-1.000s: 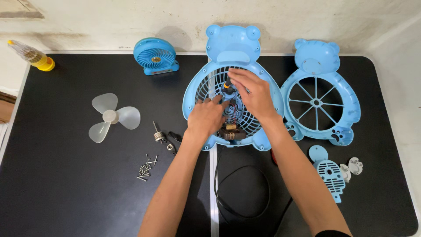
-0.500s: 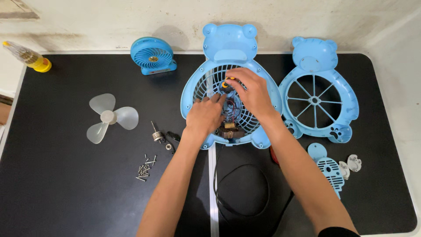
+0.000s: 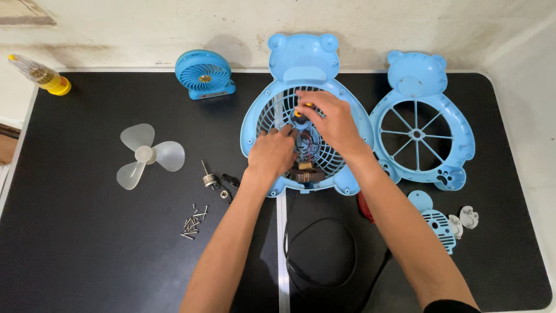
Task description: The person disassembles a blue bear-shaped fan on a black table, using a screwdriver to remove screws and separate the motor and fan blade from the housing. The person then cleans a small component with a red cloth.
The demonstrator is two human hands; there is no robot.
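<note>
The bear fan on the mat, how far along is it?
Done: front grille, white blade and screws lie off to the sides. In hand: left hand steadies the rear housing; right hand holds a screwdriver. Left: motor sits in place.

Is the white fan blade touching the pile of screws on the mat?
Apart. The head view shows bare black mat between the white fan blade and the pile of screws below it.

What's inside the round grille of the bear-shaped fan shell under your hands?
Inside the fan shell: a brown motor block at the lower edge, with red and black wires above it. The left hand and right hand cover the centre, so the hub is hidden.
</note>
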